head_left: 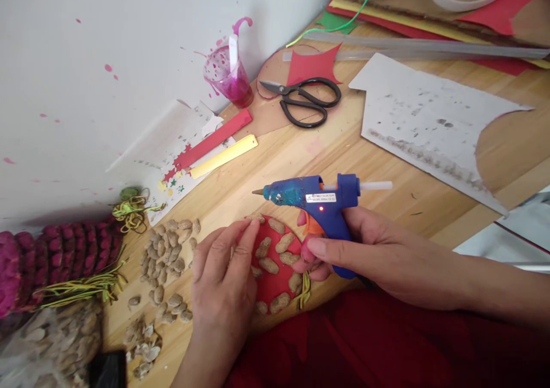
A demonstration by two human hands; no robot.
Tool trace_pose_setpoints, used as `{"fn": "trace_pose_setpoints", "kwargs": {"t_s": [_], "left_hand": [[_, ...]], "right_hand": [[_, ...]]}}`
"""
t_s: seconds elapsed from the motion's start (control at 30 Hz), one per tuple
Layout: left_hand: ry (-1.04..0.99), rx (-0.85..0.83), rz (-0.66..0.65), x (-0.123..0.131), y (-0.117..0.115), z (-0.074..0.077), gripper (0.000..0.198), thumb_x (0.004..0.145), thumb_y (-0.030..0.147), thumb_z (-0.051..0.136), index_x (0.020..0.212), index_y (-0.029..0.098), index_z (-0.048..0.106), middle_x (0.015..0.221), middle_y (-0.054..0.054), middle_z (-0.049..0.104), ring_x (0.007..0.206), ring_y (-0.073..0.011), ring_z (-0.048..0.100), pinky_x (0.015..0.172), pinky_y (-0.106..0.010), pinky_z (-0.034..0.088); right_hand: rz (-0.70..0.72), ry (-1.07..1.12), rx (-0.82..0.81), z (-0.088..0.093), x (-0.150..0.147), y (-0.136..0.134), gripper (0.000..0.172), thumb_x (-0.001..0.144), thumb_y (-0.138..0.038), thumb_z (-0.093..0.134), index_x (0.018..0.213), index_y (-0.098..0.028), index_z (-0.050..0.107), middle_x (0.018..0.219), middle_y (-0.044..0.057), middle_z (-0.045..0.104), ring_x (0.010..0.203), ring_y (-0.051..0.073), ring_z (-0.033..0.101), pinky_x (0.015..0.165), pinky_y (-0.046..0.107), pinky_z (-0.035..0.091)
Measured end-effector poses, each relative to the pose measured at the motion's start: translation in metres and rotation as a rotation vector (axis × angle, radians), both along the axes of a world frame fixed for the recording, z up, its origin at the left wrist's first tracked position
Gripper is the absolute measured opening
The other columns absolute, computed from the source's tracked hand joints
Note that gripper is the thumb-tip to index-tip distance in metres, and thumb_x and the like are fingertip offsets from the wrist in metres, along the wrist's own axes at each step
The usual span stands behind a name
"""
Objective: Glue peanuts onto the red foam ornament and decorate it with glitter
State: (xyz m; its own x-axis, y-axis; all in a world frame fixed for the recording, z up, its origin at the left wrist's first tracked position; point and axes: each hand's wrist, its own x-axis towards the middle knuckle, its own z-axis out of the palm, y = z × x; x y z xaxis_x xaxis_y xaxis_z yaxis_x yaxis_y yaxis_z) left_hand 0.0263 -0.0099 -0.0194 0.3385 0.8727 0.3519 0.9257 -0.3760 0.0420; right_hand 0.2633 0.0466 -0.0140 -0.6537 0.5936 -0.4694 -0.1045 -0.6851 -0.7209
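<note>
My right hand (pixel 365 250) is closed around the handle of a blue hot glue gun (pixel 318 196), whose nozzle points left above the table and whose red light glows. My left hand (pixel 226 276) rests on a red paper disc (pixel 275 282) with its fingers pressed together at the disc's upper left edge, over a nut shell there; I cannot tell whether they grip it. Several tan nut shells (pixel 279 245) are stuck on the disc. A loose pile of shells (pixel 167 250) lies just left of my left hand.
Black scissors (pixel 307 98) lie on the wooden table (pixel 344 147) at the back, near a pink-stained plastic cup (pixel 227 75). Red and yellow paper strips (pixel 215 144), grey cardboard (pixel 425 124), a magenta woven piece (pixel 55 256) and red cloth (pixel 365 342) surround the work spot.
</note>
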Motion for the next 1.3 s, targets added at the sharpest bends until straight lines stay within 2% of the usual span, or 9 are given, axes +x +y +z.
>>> {"fn": "trace_pose_setpoints", "kwargs": {"t_s": [0.33, 0.77, 0.97, 1.13, 1.3], "left_hand": [[0.001, -0.029, -0.041, -0.003, 0.0032, -0.0013, 0.051, 0.084, -0.009, 0.056, 0.129, 0.014, 0.067, 0.122, -0.011, 0.071, 0.114, -0.0232, 0.061, 0.105, -0.039, 0.049], [0.048, -0.057, -0.075, -0.0047, -0.0002, -0.0014, 0.051, 0.088, -0.005, 0.058, 0.135, 0.014, 0.062, 0.126, -0.012, 0.067, 0.119, -0.0239, 0.06, 0.107, -0.04, 0.048], [0.017, -0.076, -0.056, -0.0044, -0.0002, -0.0041, 0.057, 0.092, -0.002, 0.052, 0.143, 0.021, 0.055, 0.131, -0.011, 0.065, 0.124, -0.0232, 0.059, 0.108, -0.04, 0.048], [-0.006, -0.107, -0.062, -0.0033, -0.0022, -0.004, 0.062, 0.093, -0.004, 0.047, 0.149, 0.021, 0.049, 0.14, -0.01, 0.062, 0.129, -0.0221, 0.058, 0.112, -0.039, 0.046], [0.032, -0.134, -0.095, -0.0039, -0.0032, 0.0004, 0.052, 0.098, 0.007, 0.048, 0.148, 0.023, 0.053, 0.144, -0.011, 0.059, 0.132, -0.0245, 0.056, 0.111, -0.039, 0.048]], "right_hand": [[-0.006, 0.024, 0.004, 0.0005, 0.0006, 0.001, 0.029, 0.093, -0.04, 0.069, 0.111, -0.018, 0.066, 0.095, 0.003, 0.072, 0.087, 0.015, 0.069, 0.083, 0.031, 0.06], [-0.001, -0.001, -0.003, 0.0017, 0.0003, 0.0016, 0.036, 0.087, -0.042, 0.076, 0.11, -0.017, 0.067, 0.096, 0.004, 0.072, 0.087, 0.016, 0.069, 0.083, 0.033, 0.06], [-0.009, 0.004, -0.009, 0.0027, 0.0, 0.0014, 0.036, 0.087, -0.042, 0.075, 0.111, -0.016, 0.066, 0.098, 0.006, 0.072, 0.088, 0.017, 0.069, 0.084, 0.035, 0.061], [0.002, -0.01, -0.005, 0.0018, 0.0003, 0.001, 0.036, 0.088, -0.043, 0.073, 0.112, -0.017, 0.067, 0.098, 0.006, 0.073, 0.089, 0.018, 0.069, 0.085, 0.036, 0.061], [0.002, 0.0, -0.012, 0.0013, 0.0002, 0.0011, 0.04, 0.09, -0.043, 0.071, 0.121, -0.018, 0.067, 0.1, 0.006, 0.073, 0.092, 0.019, 0.07, 0.087, 0.037, 0.06]]}}
